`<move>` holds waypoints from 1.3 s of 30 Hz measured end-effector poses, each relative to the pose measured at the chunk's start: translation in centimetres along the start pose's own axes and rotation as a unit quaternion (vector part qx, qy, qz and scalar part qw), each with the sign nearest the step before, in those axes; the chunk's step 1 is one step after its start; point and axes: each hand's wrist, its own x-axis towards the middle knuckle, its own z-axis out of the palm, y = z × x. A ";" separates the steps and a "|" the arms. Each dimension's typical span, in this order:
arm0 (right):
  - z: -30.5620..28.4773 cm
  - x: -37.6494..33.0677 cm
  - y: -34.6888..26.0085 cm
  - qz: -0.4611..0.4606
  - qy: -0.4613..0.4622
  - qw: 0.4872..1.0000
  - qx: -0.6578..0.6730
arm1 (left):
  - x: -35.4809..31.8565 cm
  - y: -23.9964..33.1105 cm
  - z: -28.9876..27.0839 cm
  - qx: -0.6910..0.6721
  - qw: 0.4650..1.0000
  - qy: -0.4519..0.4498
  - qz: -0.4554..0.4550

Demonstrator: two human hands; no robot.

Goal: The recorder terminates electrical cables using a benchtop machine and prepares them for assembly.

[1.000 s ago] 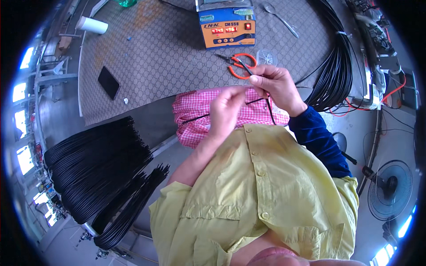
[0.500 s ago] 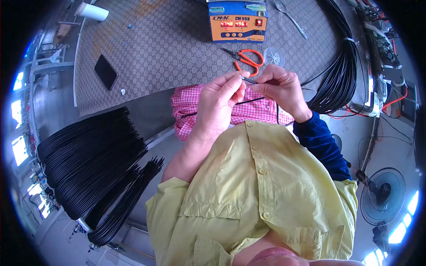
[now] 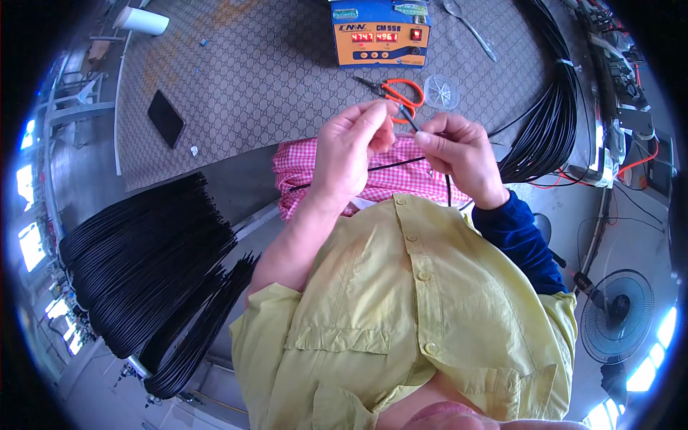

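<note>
A black cable [image 3: 410, 120] runs between my two hands, its end slanting up and to the left. My right hand [image 3: 462, 154] is closed on it, thumb and forefinger pinching a little below the end. My left hand [image 3: 356, 147] is closed too, with thumb and forefinger pinched at the cable's tip; the exact contact is hidden by the fingers. More of the cable crosses a pink checked cloth [image 3: 315, 159] below the hands. Just beyond the fingertips lie cutters with orange handles [image 3: 401, 92] and a round clear plastic dish [image 3: 441, 92].
An orange and blue device with a lit display [image 3: 381, 39] stands at the back, a spoon [image 3: 469, 30] beside it. A thick bundle of black cables [image 3: 548, 136] lies right; many more cables [image 3: 143, 261] hang left. A dark flat phone-like slab [image 3: 166, 118] and white cup [image 3: 142, 21] sit left.
My right hand has moved slightly down and right. The cable end now slants more steeply and shows longer between the hands. My left hand has shifted slightly upward.
</note>
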 end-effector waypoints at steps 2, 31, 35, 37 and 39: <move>-0.2 0.4 0.3 0.036 -0.003 0.995 0.094 | -0.1 -0.5 0.4 -0.036 0.999 0.025 -0.017; 1.0 1.7 2.2 0.095 -0.116 0.942 0.301 | 0.5 -2.1 2.6 -0.067 0.989 0.078 0.102; 1.0 1.8 1.9 0.085 -0.120 0.943 0.300 | 0.6 -2.6 2.1 -0.103 0.990 0.068 0.073; 0.7 1.7 1.7 0.089 -0.115 0.946 0.290 | 0.8 -2.6 1.5 -0.115 0.990 0.055 0.062; 0.4 1.6 1.5 0.095 -0.105 0.952 0.273 | 0.9 -2.2 1.1 -0.116 0.991 0.061 0.025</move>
